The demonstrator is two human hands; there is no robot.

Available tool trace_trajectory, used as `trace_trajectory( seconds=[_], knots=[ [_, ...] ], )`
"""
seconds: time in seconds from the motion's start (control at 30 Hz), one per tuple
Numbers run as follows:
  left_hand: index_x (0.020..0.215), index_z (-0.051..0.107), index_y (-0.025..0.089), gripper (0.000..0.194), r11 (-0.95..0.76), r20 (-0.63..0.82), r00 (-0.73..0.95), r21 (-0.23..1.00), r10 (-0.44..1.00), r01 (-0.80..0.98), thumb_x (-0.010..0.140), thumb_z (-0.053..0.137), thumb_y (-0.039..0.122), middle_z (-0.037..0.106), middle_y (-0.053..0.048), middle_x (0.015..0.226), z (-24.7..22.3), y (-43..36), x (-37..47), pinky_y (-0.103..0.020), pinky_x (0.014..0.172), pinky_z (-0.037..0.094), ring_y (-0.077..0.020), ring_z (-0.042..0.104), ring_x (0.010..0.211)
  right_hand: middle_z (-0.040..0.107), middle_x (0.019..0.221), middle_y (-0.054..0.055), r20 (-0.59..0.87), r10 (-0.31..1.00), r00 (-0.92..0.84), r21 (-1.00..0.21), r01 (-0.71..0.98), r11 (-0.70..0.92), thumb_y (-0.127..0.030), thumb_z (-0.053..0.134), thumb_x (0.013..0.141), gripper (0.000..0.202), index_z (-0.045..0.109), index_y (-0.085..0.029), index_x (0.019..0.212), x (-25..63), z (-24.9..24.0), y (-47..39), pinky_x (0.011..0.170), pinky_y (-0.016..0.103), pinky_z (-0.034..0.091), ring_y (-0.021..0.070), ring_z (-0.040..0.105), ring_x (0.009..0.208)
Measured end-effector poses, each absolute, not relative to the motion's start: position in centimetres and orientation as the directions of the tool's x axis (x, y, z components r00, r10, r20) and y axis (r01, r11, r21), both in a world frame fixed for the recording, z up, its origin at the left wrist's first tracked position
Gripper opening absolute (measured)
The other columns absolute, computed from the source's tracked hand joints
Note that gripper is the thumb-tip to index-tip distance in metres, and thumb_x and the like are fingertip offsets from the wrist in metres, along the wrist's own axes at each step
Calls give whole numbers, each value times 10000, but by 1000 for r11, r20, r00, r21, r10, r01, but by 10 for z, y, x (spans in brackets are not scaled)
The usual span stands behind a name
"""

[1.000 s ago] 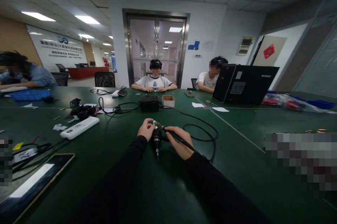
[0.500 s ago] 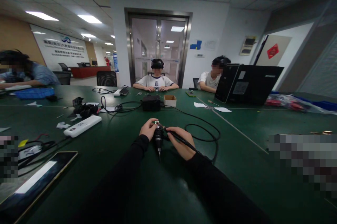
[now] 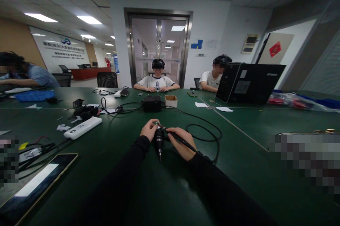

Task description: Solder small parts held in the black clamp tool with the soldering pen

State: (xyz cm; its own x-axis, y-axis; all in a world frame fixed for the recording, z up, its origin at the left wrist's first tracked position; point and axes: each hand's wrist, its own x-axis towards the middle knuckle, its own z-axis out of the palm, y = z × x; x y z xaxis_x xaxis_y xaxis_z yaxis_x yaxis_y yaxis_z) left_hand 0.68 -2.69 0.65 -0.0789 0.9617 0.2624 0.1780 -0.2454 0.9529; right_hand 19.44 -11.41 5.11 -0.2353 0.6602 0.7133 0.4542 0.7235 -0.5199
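Near the middle of the green table (image 3: 164, 190), my left hand (image 3: 148, 129) pinches a small green-and-white piece (image 3: 157, 123) at its fingertips. Below that piece lies a dark tool with a metal tip (image 3: 159, 142), its tip towards me. My right hand (image 3: 183, 142) is closed around a black pen-like tool with a cable (image 3: 176, 135), whose front end points at the small piece. Whether that end touches the piece is too small to tell. The cable runs from my right hand in loops over the table.
A black box (image 3: 152, 103) and a small open carton (image 3: 170, 101) stand beyond my hands. To the left are a white power strip (image 3: 83, 128), cables and a phone (image 3: 39, 187). Far right stands a black computer case (image 3: 249, 82). Other people sit around the table.
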Motion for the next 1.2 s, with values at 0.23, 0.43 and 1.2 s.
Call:
trace_trajectory(
  seconds=[0.23,0.43,1.2],
  knots=[
    [1042,641,209,277,-268,278,-41,950,960,163,780,561,244,703,-21,825,2,-24,5,-289,807,489,-154,650,771,710,975,33,727,649,-222,-516,448,731,-205,565,871,182,680,-241,1007,196,51,-113,830,308,529,173,668,887],
    [1036,651,217,278,-264,278,-57,947,959,183,768,579,241,697,-9,804,3,-23,5,-274,786,486,-145,641,743,711,967,26,729,643,-233,-509,444,737,-187,565,862,178,674,-242,991,195,51,-114,819,299,522,172,669,885],
    [1058,646,201,303,-266,279,-56,948,959,178,765,566,209,700,-20,834,3,-23,4,-299,855,491,-153,655,812,715,937,45,726,655,-209,-506,482,715,-198,541,849,180,681,-227,959,195,55,-117,803,314,530,180,664,853]
  ],
)
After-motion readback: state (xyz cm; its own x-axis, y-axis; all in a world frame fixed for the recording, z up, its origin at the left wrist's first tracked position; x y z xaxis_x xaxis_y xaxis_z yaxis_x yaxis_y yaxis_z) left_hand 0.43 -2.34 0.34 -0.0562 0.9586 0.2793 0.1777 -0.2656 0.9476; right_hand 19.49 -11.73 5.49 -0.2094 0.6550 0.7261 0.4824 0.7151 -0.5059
